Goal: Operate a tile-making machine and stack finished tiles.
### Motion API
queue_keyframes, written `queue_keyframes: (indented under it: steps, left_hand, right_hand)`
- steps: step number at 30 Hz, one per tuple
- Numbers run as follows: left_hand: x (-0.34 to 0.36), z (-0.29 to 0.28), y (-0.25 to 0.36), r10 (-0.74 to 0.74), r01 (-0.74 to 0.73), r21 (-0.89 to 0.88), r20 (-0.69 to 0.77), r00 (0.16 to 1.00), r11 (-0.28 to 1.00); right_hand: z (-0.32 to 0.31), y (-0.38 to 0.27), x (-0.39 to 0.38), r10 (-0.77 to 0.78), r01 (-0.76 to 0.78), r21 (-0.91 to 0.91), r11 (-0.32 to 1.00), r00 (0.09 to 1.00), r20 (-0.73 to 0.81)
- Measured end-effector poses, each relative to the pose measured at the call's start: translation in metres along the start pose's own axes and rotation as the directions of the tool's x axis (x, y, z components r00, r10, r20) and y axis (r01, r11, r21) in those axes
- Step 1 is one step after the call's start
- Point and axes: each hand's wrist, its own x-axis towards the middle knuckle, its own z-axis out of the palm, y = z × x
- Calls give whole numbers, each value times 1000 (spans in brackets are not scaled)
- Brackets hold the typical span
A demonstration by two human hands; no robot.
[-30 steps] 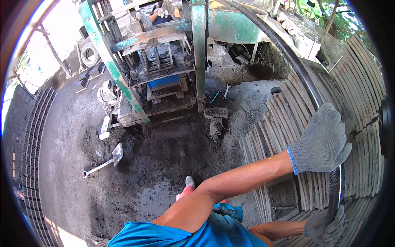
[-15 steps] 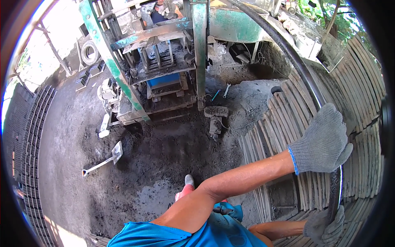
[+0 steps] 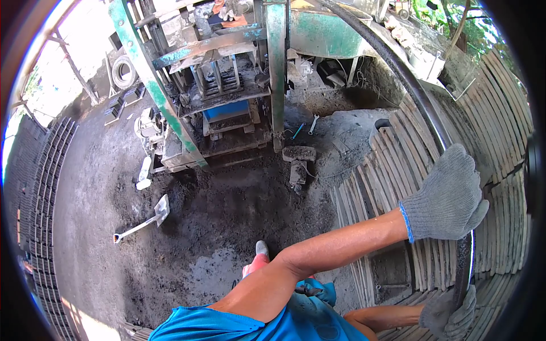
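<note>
A long dark metal bar (image 3: 418, 96) curves from the top middle of the head view down the right side. Wrapped round it at the right is my left hand (image 3: 446, 196), in a grey knit glove with a blue cuff edge; the arm reaches across my body. Lower down, near the bottom right, my right hand (image 3: 449, 314) is closed on the same bar, also in a grey glove. Ahead stands a block-making press (image 3: 210, 96) with worn green uprights and a blue part low inside its frame.
A shovel (image 3: 145, 221) lies on the dirty floor at left. Two wrenches (image 3: 313, 125) rest right of the press, near a concrete lump (image 3: 298, 153). Stacked boards (image 3: 392, 153) line my right. At the far left stand rows of blocks (image 3: 48, 187). Another person's gloved hand (image 3: 227, 14) shows behind the press.
My left hand has dipped very slightly along with the bar; both hands keep their hold. Behind the press, the other person's hands have shifted a little.
</note>
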Motion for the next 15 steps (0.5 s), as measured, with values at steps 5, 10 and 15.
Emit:
queue_keyframes:
  steps: [5,10,15]
  left_hand:
    - [-3,5,-1,-11,9,-27,-60,998,1000]
    - [-2,3,-1,-7,7,-7,-13,1000,1000]
    - [-3,5,-2,-3,3,-9,-43,999,1000]
  right_hand:
    - [-2,-13,1,57,-57,-108,992,998,4]
    - [-6,-11,0,81,-87,-94,992,995,-60]
    - [-57,-13,5,96,-89,43,995,972,-213]
